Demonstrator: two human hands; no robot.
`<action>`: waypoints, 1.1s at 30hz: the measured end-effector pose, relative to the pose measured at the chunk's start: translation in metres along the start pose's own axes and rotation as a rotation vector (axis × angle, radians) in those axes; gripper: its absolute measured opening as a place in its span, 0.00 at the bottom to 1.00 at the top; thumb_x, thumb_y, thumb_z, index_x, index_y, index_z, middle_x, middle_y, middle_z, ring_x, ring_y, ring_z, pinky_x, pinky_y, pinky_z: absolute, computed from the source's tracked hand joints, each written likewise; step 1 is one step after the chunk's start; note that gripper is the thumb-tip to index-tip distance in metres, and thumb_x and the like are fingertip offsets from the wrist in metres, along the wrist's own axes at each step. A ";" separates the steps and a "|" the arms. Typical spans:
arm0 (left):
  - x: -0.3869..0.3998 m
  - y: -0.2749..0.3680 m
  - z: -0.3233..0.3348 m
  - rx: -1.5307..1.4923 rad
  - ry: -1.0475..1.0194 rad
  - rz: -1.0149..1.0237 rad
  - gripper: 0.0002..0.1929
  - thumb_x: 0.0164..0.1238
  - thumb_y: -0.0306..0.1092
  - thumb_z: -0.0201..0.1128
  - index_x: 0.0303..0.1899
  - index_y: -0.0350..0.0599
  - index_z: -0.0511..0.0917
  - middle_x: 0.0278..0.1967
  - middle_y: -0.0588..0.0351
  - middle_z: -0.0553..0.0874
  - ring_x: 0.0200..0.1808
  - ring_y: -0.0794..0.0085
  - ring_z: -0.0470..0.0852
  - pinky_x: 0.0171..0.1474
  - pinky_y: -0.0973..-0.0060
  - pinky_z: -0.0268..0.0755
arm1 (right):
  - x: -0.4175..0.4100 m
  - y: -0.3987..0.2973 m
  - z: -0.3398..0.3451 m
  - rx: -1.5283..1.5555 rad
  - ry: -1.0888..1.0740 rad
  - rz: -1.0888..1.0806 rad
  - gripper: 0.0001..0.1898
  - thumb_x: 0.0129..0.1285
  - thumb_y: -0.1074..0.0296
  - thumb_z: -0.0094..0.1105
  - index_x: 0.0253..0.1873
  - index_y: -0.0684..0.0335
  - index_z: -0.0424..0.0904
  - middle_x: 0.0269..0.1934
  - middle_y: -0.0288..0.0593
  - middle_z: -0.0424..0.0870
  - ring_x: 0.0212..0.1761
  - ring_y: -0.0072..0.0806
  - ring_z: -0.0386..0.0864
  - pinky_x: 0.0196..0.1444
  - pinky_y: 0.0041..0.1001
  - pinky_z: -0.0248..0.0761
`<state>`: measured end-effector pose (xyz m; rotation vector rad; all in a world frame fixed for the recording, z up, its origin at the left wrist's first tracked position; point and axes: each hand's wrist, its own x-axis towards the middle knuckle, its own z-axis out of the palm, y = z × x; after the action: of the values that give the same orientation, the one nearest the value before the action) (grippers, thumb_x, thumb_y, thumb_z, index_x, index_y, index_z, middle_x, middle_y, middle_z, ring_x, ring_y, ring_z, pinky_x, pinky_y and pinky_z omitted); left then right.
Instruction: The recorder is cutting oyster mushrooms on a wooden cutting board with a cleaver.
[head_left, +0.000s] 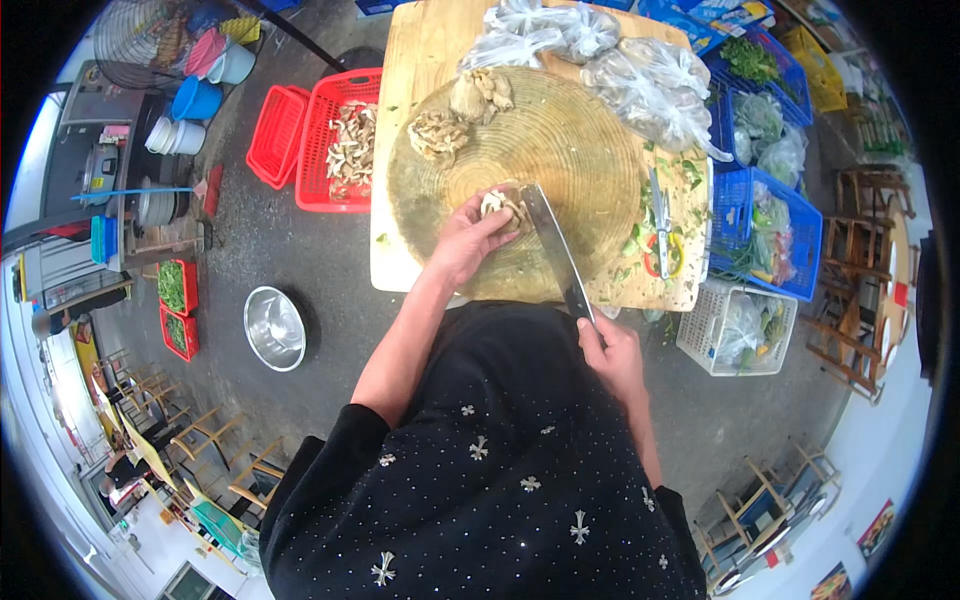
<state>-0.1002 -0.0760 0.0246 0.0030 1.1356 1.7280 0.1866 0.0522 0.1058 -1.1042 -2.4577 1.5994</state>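
Note:
My left hand (474, 234) grips a cluster of oyster mushrooms (498, 204) near the middle of a round wooden chopping block (570, 142). In my right hand (613, 351) is the handle of a cleaver (553, 244), its long blade reaching across the block. The blade's far end lies right beside the mushrooms; whether it touches them I cannot tell. Two more mushroom clumps, one paler (480, 94) and one browner (438, 135), rest at the block's far left. Cut mushroom pieces (351, 150) fill part of a red plastic basket (306, 172) left of the table.
The block stands on a wooden table (396, 259). Tied plastic bags (652, 90) lie at its far side. A knife (661, 217) and red-and-yellow-handled scissors (679, 255) lie among leaf scraps at right. Blue crates (802, 259) and a white crate (694, 341) flank the table; a steel bowl (275, 328) sits on the floor.

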 end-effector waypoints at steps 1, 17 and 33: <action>0.003 -0.003 -0.001 -0.026 0.027 0.005 0.25 0.89 0.30 0.68 0.79 0.39 0.75 0.66 0.56 0.88 0.64 0.70 0.89 0.71 0.58 0.87 | -0.001 0.001 -0.001 0.002 0.002 0.001 0.17 0.83 0.64 0.68 0.69 0.61 0.90 0.41 0.62 0.92 0.40 0.51 0.95 0.44 0.37 0.83; 0.039 0.010 0.039 0.654 0.062 0.199 0.18 0.81 0.32 0.79 0.62 0.30 0.87 0.49 0.54 0.95 0.45 0.78 0.91 0.49 0.77 0.83 | 0.000 -0.006 -0.040 -0.032 0.177 0.033 0.17 0.84 0.65 0.65 0.69 0.64 0.89 0.38 0.63 0.89 0.37 0.60 0.89 0.42 0.44 0.81; 0.064 -0.013 0.034 0.978 0.169 0.173 0.20 0.69 0.38 0.86 0.55 0.33 0.94 0.33 0.55 0.95 0.31 0.78 0.89 0.39 0.73 0.82 | 0.030 -0.011 -0.009 -0.161 0.138 -0.076 0.13 0.85 0.61 0.61 0.56 0.64 0.88 0.38 0.63 0.90 0.41 0.65 0.89 0.44 0.57 0.82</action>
<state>-0.1048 -0.0053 0.0037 0.5744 2.0501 1.1662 0.1610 0.0739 0.1085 -1.0841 -2.5398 1.2783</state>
